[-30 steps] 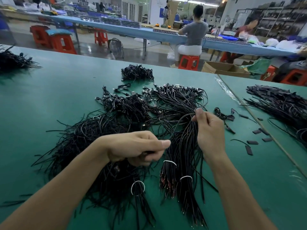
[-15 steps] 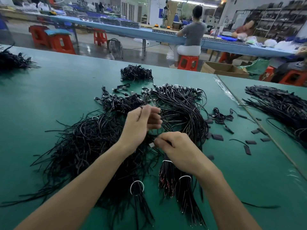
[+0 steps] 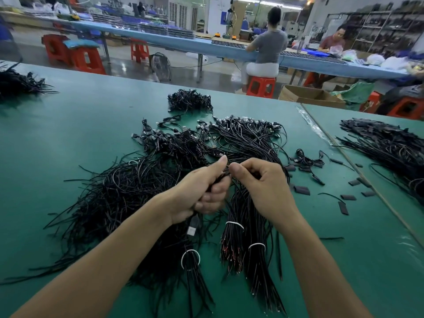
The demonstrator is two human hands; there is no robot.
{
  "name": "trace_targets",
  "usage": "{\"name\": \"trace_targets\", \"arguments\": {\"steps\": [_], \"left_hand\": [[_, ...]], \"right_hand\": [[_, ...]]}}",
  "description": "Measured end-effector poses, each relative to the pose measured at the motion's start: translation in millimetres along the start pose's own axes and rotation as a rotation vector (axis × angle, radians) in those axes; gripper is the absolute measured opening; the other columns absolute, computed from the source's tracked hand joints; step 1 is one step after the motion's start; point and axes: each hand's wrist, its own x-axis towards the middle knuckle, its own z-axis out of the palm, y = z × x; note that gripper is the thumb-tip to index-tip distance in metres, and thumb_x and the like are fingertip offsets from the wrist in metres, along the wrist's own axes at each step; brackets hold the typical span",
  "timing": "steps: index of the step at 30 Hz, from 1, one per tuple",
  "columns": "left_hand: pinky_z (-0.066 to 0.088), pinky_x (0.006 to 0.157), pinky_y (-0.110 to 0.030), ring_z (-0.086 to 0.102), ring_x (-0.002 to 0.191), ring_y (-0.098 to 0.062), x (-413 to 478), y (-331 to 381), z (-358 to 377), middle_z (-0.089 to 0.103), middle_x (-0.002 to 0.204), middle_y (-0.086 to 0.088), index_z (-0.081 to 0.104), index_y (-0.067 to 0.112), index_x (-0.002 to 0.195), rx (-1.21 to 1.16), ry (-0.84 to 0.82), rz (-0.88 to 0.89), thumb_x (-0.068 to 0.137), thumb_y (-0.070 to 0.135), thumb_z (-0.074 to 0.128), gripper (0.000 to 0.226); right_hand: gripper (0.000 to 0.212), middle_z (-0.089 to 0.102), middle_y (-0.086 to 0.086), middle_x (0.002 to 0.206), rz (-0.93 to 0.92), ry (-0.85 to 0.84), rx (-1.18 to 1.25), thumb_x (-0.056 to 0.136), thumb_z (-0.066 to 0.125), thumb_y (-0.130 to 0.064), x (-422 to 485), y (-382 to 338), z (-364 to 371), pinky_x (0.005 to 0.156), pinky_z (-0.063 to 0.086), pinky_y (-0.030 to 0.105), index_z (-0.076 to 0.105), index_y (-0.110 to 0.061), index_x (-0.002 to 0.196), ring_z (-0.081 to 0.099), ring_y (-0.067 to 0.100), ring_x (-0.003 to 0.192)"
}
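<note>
Green matting is covering the desk [image 3: 68,134] of a cable workshop, where a person in a grey top [image 3: 269,48] is sitting on a red stool [image 3: 261,86] at a long blue desk [image 3: 174,41] across the top of the frame.

At the centre of the frame you are gripping a black cable [image 3: 216,180] in your left hand [image 3: 202,193], with the fingers curling round it and the thumb pointing up. Its plug [image 3: 193,222] is hanging just below the heel of that hand. Your right hand [image 3: 263,187] is meeting the left thumb to thumb, with its thumb and forefinger pinching the tip of the same cable and the other fingers curling in. What is sitting at that tip is too small to tell.

Beneath both hands, tied bundles [image 3: 247,237] are lying with white bands round them, fanning toward the bottom edge. A loose tangle of cables [image 3: 126,191] is spreading across the left of centre, and a small heap [image 3: 189,99] is sitting above the centre. Short black sleeves [image 3: 301,190] are lying scattered to the right of your right hand, and another pile [image 3: 390,145] is lying at the right edge.
</note>
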Motion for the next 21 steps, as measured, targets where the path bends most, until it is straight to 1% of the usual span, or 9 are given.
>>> {"name": "trace_targets", "arguments": {"steps": [3, 6, 9, 11, 13, 15, 17, 19, 21], "left_hand": [[0.023, 0.034, -0.016, 0.027, 0.032, -0.003, 4, 5, -3, 0.032, 0.042, 0.011, 0.048, 0.021, 0.055, -0.278, -0.011, 0.097, 0.097, 0.048, 0.042, 0.05], [0.04, 0.038, -0.015, 0.046, 0.04, -0.003, 7, 10, -2, 0.051, 0.052, 0.007, 0.071, 0.015, 0.071, -0.556, 0.049, 0.208, 0.095, 0.042, 0.048, 0.043], [0.06, 0.067, -0.024, 0.072, 0.078, -0.016, 12, 7, -5, 0.074, 0.09, -0.01, 0.076, 0.003, 0.104, -0.63, 0.125, 0.307, 0.097, 0.032, 0.048, 0.04], [0.059, 0.086, -0.031, 0.071, 0.103, -0.025, 15, 1, -6, 0.072, 0.112, -0.016, 0.065, 0.0, 0.121, -0.411, 0.199, 0.353, 0.103, 0.021, 0.043, 0.035], [0.056, 0.093, -0.034, 0.07, 0.108, -0.025, 18, -7, -7, 0.072, 0.114, -0.015, 0.062, 0.003, 0.123, -0.073, 0.324, 0.393, 0.106, 0.011, 0.04, 0.029], [0.057, 0.091, -0.032, 0.072, 0.101, -0.02, 17, -13, -9, 0.074, 0.107, -0.01, 0.064, 0.009, 0.117, 0.217, 0.412, 0.418, 0.105, 0.006, 0.042, 0.025], [0.057, 0.086, -0.025, 0.073, 0.094, -0.012, 15, -16, -14, 0.074, 0.102, -0.005, 0.067, 0.01, 0.113, 0.44, 0.443, 0.428, 0.104, 0.005, 0.044, 0.024], [0.055, 0.082, -0.019, 0.072, 0.091, -0.005, 12, -18, -18, 0.074, 0.098, 0.0, 0.069, 0.008, 0.109, 0.634, 0.407, 0.401, 0.104, 0.008, 0.047, 0.023], [0.054, 0.068, -0.017, 0.071, 0.074, -0.006, 8, -19, -15, 0.074, 0.082, 0.003, 0.069, 0.011, 0.095, 0.705, 0.313, 0.325, 0.105, 0.015, 0.047, 0.024]], "right_hand": [[0.028, 0.04, -0.012, 0.046, 0.061, -0.031, -0.046, 0.098, 0.056, -0.039, -1, 5, 6, 0.043, 0.025, 0.021, 0.068, -0.028, 0.075, 0.029, 0.007, 0.044], [0.028, 0.05, -0.015, 0.05, 0.067, -0.19, -0.189, 0.102, 0.054, -0.028, -6, 6, 15, 0.044, 0.029, 0.017, 0.064, -0.035, 0.077, 0.035, 0.005, 0.042], [0.022, 0.058, -0.009, 0.064, 0.076, -0.316, -0.223, 0.102, 0.051, -0.023, -13, 5, 22, 0.047, 0.038, 0.033, 0.065, -0.031, 0.087, 0.042, 0.013, 0.049], [0.019, 0.063, -0.001, 0.079, 0.09, -0.332, -0.301, 0.102, 0.049, -0.026, -14, 4, 22, 0.059, 0.048, 0.044, 0.066, -0.021, 0.096, 0.052, 0.019, 0.061], [0.023, 0.061, -0.004, 0.078, 0.054, -0.313, -0.355, 0.102, 0.049, -0.026, -13, 3, 17, 0.06, 0.046, 0.04, 0.065, -0.023, 0.085, 0.054, 0.015, 0.065], [0.027, 0.058, -0.009, 0.073, 0.04, -0.272, -0.366, 0.1, 0.054, -0.024, -11, 1, 9, 0.059, 0.041, 0.03, 0.061, -0.027, 0.074, 0.051, 0.008, 0.063], [0.019, 0.063, -0.009, 0.078, 0.03, -0.233, -0.373, 0.098, 0.059, -0.024, -8, 1, 1, 0.064, 0.044, 0.024, 0.067, -0.024, 0.08, 0.056, 0.006, 0.071], [0.016, 0.066, -0.012, 0.082, 0.004, -0.184, -0.341, 0.096, 0.063, -0.028, -5, 0, -5, 0.066, 0.042, 0.013, 0.069, -0.028, 0.082, 0.058, 0.001, 0.078], [0.014, 0.065, -0.014, 0.084, -0.031, -0.138, -0.309, 0.096, 0.064, -0.029, -3, -2, -6, 0.069, 0.04, 0.007, 0.071, -0.029, 0.084, 0.058, -0.002, 0.083]]}}
